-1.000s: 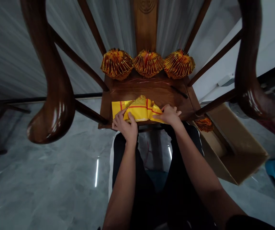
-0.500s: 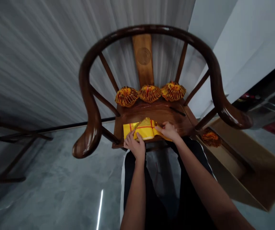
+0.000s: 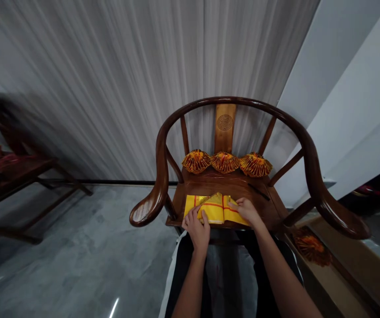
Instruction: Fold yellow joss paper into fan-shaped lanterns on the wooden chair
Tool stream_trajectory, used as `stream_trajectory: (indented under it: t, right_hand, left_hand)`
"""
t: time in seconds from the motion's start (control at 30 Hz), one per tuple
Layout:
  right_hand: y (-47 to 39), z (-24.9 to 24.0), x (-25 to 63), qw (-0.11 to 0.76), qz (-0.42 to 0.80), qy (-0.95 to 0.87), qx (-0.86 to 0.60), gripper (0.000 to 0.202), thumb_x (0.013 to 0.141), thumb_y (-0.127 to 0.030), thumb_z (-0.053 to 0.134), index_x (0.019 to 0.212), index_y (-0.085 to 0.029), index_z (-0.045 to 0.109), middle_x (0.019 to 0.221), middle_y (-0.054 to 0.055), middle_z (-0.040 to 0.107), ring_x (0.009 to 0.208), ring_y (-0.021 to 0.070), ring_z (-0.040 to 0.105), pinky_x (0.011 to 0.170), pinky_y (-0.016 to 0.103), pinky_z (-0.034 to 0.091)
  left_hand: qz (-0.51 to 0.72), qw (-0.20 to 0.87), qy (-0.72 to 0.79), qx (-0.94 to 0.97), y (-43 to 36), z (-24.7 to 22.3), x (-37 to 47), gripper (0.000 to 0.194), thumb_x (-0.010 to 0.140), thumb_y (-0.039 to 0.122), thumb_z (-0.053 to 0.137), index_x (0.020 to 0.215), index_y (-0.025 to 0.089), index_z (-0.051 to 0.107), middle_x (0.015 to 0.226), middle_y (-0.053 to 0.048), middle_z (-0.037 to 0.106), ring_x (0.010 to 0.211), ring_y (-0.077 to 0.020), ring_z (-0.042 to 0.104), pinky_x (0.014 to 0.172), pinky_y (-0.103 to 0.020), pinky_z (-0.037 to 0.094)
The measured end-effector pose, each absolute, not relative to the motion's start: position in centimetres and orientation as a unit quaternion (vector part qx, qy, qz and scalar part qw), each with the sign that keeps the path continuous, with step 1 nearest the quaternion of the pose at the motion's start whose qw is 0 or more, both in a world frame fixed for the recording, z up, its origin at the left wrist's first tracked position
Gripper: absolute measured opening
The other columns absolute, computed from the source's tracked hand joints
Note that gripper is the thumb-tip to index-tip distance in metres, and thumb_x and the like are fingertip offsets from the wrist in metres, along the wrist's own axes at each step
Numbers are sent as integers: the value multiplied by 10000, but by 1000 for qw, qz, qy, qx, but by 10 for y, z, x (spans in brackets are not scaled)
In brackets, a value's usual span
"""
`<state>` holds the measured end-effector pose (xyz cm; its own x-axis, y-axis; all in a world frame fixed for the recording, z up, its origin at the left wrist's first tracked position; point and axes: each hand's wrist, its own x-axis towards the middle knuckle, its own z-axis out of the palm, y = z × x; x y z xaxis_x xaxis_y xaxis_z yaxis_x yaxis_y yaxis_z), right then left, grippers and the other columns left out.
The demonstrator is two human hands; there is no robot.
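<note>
Yellow joss paper [image 3: 214, 213] with red stripes and a gold patch lies at the front of a wooden chair seat, a folded point standing up in its middle. My left hand [image 3: 197, 227] has its fingers and thumb closed on the fold at the left part of the paper. At the paper's right side my right hand [image 3: 248, 212] pinches the edge between thumb and fingers. Behind the paper, three pleated gold-and-orange paper fans [image 3: 224, 162] sit in a row along the back of the seat. A thin dark stick [image 3: 258, 191] lies to their front right.
The chair's curved armrest [image 3: 148, 211] rises around the seat on both sides. Low on the right, a cardboard box [image 3: 351, 256] holds another pleated paper piece [image 3: 312, 247]. A second wooden chair [image 3: 27, 172] stands at the left by the striped wall.
The view has shifted, so the chair sits lower and further right. My right hand has moved slightly against the paper, whose right part now lies more spread out.
</note>
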<state>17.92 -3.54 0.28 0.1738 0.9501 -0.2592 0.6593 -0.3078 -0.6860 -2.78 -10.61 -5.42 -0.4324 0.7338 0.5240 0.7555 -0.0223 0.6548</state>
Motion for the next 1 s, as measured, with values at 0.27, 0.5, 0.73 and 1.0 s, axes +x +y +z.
stream_trajectory:
  t: [0.27, 0.5, 0.73, 1.0]
  right_hand:
    - [-51, 54, 198, 203, 260, -620, -711, 276, 895, -100, 622, 1068, -288, 727, 1152, 92, 843, 1170, 334, 772, 928, 390, 506]
    - [-39, 101, 118, 194, 286, -787, -511, 564, 784, 42, 567, 1239, -264, 698, 1368, 83, 778, 1315, 275, 695, 1091, 368, 484]
    - [-20, 55, 58, 149, 347, -777, -503, 348, 741, -5, 681, 1001, -236, 678, 1104, 81, 803, 1154, 297, 736, 1009, 358, 507]
    - [-24, 13, 68, 238, 435, -714, -493, 355, 806, -76, 474, 1078, -253, 619, 977, -16, 756, 830, 158, 736, 824, 273, 584]
  left_hand:
    - [-482, 13, -686, -545, -108, -55, -25, 257, 1100, 321, 531, 1240, 241, 731, 1275, -118, 799, 1233, -337, 721, 1082, -536, 422]
    - [-517, -34, -679, -521, -108, -57, -19, 295, 1086, 383, 541, 1300, 218, 659, 1308, -140, 786, 1257, -331, 717, 1127, -524, 429]
    - [-553, -77, -661, -502, -111, -65, -21, 430, 953, 227, 534, 1380, 196, 577, 1384, -178, 742, 1334, -320, 687, 1177, -510, 443]
    - [-522, -97, -644, -551, -119, -52, -23, 334, 1016, 344, 569, 1320, 217, 625, 1345, -140, 764, 1298, -307, 702, 1161, -490, 438]
